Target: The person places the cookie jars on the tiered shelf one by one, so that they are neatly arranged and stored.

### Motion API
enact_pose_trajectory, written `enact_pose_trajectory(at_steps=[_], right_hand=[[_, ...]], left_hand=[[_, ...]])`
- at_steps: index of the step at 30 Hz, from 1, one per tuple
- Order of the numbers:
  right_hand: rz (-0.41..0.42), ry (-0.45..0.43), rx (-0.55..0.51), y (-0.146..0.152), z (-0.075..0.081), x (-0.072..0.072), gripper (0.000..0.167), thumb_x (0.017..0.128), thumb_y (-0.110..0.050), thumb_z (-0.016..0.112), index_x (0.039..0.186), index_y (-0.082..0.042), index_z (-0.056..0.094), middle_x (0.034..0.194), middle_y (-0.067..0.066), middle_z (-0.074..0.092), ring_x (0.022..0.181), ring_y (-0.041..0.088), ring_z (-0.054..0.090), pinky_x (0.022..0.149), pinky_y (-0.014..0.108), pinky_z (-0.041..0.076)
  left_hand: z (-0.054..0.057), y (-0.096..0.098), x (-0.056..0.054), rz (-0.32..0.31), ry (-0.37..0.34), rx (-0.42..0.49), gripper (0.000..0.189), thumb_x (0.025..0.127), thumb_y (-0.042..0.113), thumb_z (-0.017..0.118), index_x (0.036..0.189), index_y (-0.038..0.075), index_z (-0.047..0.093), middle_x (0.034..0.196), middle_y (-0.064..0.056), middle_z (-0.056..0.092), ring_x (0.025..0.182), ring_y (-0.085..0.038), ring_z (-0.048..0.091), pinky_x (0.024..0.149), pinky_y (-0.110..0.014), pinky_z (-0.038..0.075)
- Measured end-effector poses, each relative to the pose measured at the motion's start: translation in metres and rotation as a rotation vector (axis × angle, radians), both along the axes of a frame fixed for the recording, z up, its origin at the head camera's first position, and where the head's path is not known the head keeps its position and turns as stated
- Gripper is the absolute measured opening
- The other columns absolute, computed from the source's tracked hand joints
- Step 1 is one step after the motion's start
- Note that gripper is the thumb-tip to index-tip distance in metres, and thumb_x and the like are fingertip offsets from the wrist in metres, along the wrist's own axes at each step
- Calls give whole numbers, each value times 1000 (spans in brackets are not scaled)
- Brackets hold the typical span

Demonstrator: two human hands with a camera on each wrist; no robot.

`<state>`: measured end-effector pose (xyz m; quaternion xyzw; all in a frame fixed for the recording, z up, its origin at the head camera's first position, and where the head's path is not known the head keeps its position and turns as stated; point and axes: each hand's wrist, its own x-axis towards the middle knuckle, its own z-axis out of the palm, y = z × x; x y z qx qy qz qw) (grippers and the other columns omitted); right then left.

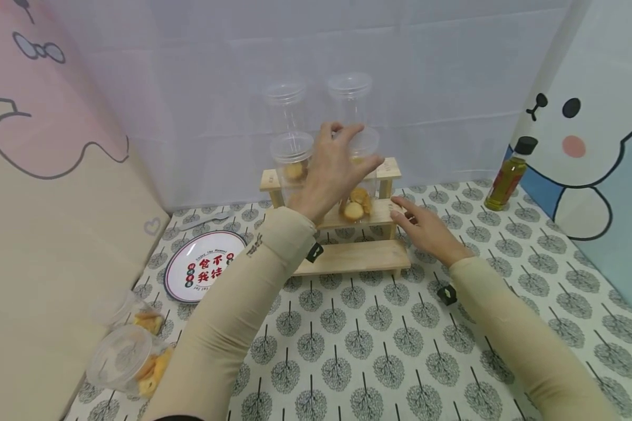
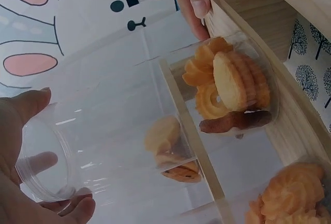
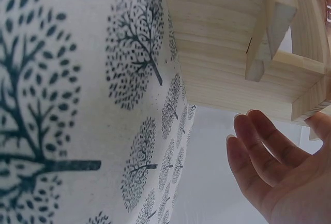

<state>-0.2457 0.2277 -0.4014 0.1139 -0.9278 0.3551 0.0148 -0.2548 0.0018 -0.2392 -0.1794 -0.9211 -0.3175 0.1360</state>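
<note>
My left hand [image 1: 334, 166] spreads its thumb and fingers around the lid of a clear plastic jar [image 1: 367, 139] on the middle tier of a wooden stand [image 1: 353, 257]. In the left wrist view, the fingers show through and beside the lid, while pale ring and flower cookies [image 2: 222, 79] and a dark brown stick-like piece lie at the jar's bottom. My right hand [image 1: 426, 228] touches the right end of that tier with its fingertips. Its other fingers [image 3: 253, 146] extend loosely beside the wood in the right wrist view.
Another jar [image 1: 289, 146] shares the middle tier, partly behind my left arm. Two taller-standing jars [image 1: 350, 88] occupy the upper tier. A white plate [image 1: 176, 275] and a fork-like utensil lie left; two tipped cookie jars [image 1: 118, 356] are nearer. An oil bottle [image 1: 505, 181] stands at back right.
</note>
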Motion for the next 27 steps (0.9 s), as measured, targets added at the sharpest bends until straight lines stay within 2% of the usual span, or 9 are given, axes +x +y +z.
enact_pose_trajectory(at_steps=[12,18,22,27], right_hand=[[8,-15,-11,-3,0,-2,66,101,-63,35,158,-33,27,141,20,54,120,38,57,97,62,47],[17,-27,-6,0,1,-2,66,101,-64,34,159,-33,25,143,21,52,122,39,56,98,64,46],[18,-25,-1,3,1,-1,67,101,-63,34,159,-30,26,140,24,53,121,40,56,98,64,46],[15,-28,2,7,0,-2,66,102,-63,34,159,-32,24,141,23,52,121,40,55,98,64,46]], left_hand=[[-2,-2,1,22,39,-53,73,87,58,69,149,27,46,152,-6,34,136,-20,38,105,-34,44],[-1,-1,1,11,41,-105,79,85,64,66,152,30,42,159,-5,26,144,-21,28,113,-39,39],[0,-1,4,-17,97,-153,79,85,66,65,153,33,40,165,-2,17,150,-20,17,119,-44,30],[6,-7,15,-105,217,-190,77,87,62,66,153,31,41,164,-4,19,151,-22,15,122,-39,22]])
